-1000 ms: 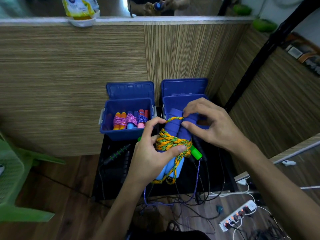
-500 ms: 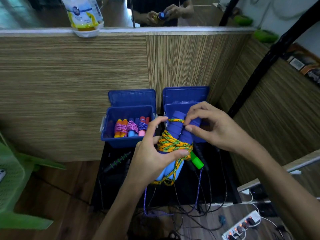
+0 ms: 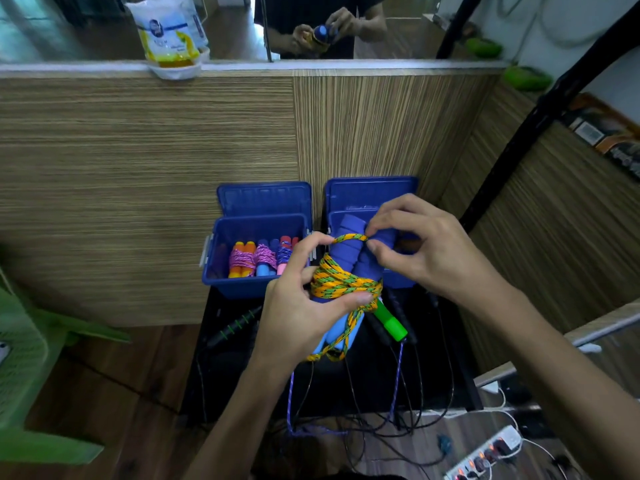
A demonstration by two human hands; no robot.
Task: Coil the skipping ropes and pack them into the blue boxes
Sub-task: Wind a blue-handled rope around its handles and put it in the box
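Across the upper half of the frame runs a wood-grain panel wall [image 3: 145, 188] topped by a pale ledge [image 3: 346, 65], on which a white and yellow packet [image 3: 169, 36] stands at upper left. Below centre lies a black table [image 3: 374, 386], with two open blue boxes at its far edge against the wall: the left box [image 3: 242, 285] holds coiled ropes with orange, blue and pink handles [image 3: 259, 259]; the right box [image 3: 398, 280] is largely hidden behind the hands, contents not determinable. At lower left stands a green plastic chair [image 3: 31, 358]. At centre frame, above the table and in front of the right box, both hands hold one skipping rope with blue foam handles [image 3: 349, 251], its orange and green cord [image 3: 343, 282] wound around them. The left hand [image 3: 298, 317] grips the bundle, thumb across the coils. The right hand [image 3: 440, 251] pinches the cord's loop at the handle tops. Beneath, a green-ended handle [image 3: 393, 325] and loose cords lie on the table. At lower right sits a white power strip [image 3: 485, 455].
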